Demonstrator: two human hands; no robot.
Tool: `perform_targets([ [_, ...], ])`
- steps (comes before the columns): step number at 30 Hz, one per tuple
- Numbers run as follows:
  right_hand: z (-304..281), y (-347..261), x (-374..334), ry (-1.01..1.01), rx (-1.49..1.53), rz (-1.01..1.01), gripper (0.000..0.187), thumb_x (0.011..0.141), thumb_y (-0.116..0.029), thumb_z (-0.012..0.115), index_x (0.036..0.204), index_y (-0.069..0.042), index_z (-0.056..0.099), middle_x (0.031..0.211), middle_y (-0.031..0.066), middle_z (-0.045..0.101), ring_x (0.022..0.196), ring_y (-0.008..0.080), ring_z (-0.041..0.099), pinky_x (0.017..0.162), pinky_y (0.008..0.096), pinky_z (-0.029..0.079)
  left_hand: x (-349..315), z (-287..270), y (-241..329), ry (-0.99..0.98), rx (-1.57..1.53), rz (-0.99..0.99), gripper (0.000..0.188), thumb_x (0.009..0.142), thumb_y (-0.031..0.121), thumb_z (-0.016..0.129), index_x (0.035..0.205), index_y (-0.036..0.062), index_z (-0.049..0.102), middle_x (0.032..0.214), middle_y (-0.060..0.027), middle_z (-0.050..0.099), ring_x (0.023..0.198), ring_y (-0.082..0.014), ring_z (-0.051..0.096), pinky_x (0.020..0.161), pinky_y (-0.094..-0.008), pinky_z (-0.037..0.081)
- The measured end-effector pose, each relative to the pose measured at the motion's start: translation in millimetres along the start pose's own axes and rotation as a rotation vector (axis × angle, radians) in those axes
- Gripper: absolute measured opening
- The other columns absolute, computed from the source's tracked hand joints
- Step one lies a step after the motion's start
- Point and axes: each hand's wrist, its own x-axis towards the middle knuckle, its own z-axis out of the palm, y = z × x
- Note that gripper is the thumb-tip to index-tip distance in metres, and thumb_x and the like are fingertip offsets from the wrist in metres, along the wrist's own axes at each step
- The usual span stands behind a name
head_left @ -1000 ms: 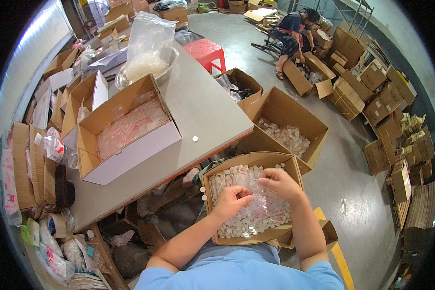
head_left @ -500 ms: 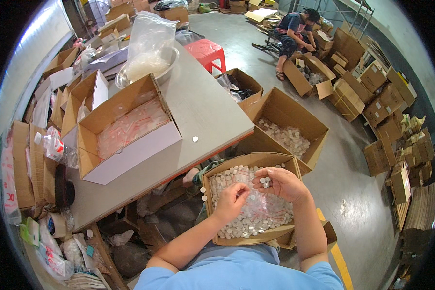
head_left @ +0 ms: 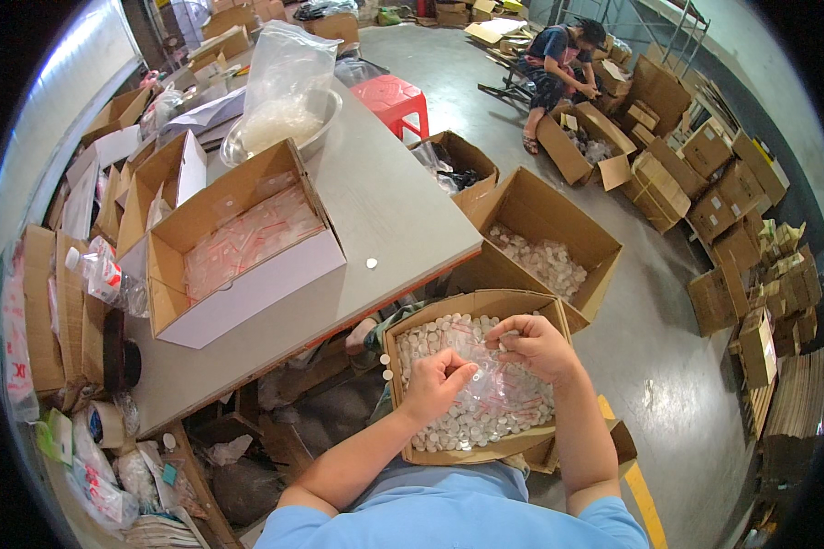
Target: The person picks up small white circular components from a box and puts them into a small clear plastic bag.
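Note:
An open cardboard box (head_left: 478,302) in front of my body holds many small round white discs (head_left: 449,430). Clear plastic bags with red lines (head_left: 494,389) lie over the discs in its middle. Above the left half of the box, my left hand (head_left: 433,384) is closed in a pinch; what sits between thumb and forefinger is too small to make out. My right hand (head_left: 540,348) hovers over the box's far right part, fingers curled around small white discs, mostly hidden by the fingers. The two sets of fingertips are close but apart.
On the grey table (head_left: 384,220) at left stand a box of red-lined clear bags (head_left: 256,242) and a metal bowl (head_left: 325,123) with a plastic bag. Another box of white discs (head_left: 545,261) adjoins mine. A red stool (head_left: 391,96) and a seated person (head_left: 563,69) are farther off.
My right hand has turned from palm-up, with discs showing on its fingers, to curled with fingertips pointing toward the left hand. The left hand stays pinched in nearly the same place.

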Motion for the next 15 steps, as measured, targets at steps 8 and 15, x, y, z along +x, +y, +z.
perform_targets([
  [8,11,-3,4,0.178,-0.239,-0.157,0.016,0.089,0.001,0.050,0.100,0.000,0.061,0.097,0.0060,0.062,0.090,0.0143,0.060,0.078,0.0294,0.055,6,4,-13,0.059,0.026,0.199,0.015,0.087,0.014,0.065,0.084,-0.0010,0.065,0.063,0.0017,0.058,0.055,-0.0035,0.048,0.047,-0.0218,0.041],
  [15,1,-2,1,-0.032,0.387,-0.116,0.011,0.090,0.001,0.051,0.099,0.002,0.056,0.102,0.0112,0.061,0.097,0.0199,0.063,0.078,0.0265,0.057,0,-5,5,-0.060,0.045,-0.034,0.016,0.086,0.015,0.066,0.082,-0.0004,0.065,0.061,0.0017,0.056,0.056,-0.0036,0.050,0.047,-0.0210,0.041],
])
